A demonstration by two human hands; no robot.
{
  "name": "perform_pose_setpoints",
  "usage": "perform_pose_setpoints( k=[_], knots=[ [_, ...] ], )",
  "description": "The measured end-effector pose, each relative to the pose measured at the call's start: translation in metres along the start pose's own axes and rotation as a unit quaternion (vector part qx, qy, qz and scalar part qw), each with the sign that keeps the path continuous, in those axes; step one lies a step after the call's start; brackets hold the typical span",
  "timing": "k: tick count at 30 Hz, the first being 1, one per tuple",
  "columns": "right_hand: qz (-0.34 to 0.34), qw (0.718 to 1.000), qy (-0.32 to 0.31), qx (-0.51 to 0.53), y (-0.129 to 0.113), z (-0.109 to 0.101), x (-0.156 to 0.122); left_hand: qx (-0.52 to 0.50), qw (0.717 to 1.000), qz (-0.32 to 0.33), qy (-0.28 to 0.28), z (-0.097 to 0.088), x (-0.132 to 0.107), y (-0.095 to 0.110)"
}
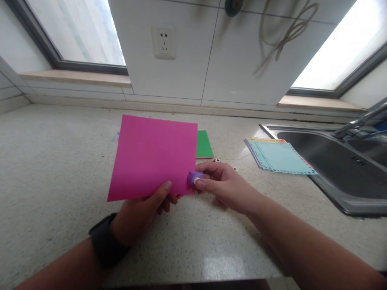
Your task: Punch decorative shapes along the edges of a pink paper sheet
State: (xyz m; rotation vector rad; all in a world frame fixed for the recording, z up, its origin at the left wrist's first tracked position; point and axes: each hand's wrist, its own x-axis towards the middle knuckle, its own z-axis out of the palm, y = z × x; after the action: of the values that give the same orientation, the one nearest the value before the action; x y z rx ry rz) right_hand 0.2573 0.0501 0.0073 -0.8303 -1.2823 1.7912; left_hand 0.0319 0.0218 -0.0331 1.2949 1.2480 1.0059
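Observation:
My left hand [142, 213] pinches the lower edge of a square pink paper sheet [152, 155], holding it above the speckled countertop [54, 169]. A black watch sits on that wrist. My right hand [222, 183] grips a small purple paper punch [194, 178], which is pressed onto the sheet's lower right corner, thumb on top of it.
A green sheet [204, 143] lies behind the pink one. A stack of light blue sheets with punched borders [279, 157] lies to the right, beside a steel sink [338, 165] with a tap. Small paper bits lie near my right hand. A wall socket [163, 41] is ahead.

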Motion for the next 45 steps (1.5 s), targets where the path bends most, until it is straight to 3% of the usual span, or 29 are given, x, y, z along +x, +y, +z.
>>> perform_pose_setpoints(
  k=[10,17,45],
  knots=[
    [0.01,0.999,-0.001,-0.048,0.0,0.0,-0.002,0.016,1.0,0.017,-0.019,0.004,0.0,0.012],
    [0.025,0.997,0.002,-0.068,0.001,0.0,-0.003,0.049,0.999,0.003,0.002,0.005,-0.001,0.023],
    [0.013,0.998,-0.019,-0.062,0.003,0.002,0.003,0.089,0.995,0.04,0.032,0.006,0.0,0.025]
  ],
)
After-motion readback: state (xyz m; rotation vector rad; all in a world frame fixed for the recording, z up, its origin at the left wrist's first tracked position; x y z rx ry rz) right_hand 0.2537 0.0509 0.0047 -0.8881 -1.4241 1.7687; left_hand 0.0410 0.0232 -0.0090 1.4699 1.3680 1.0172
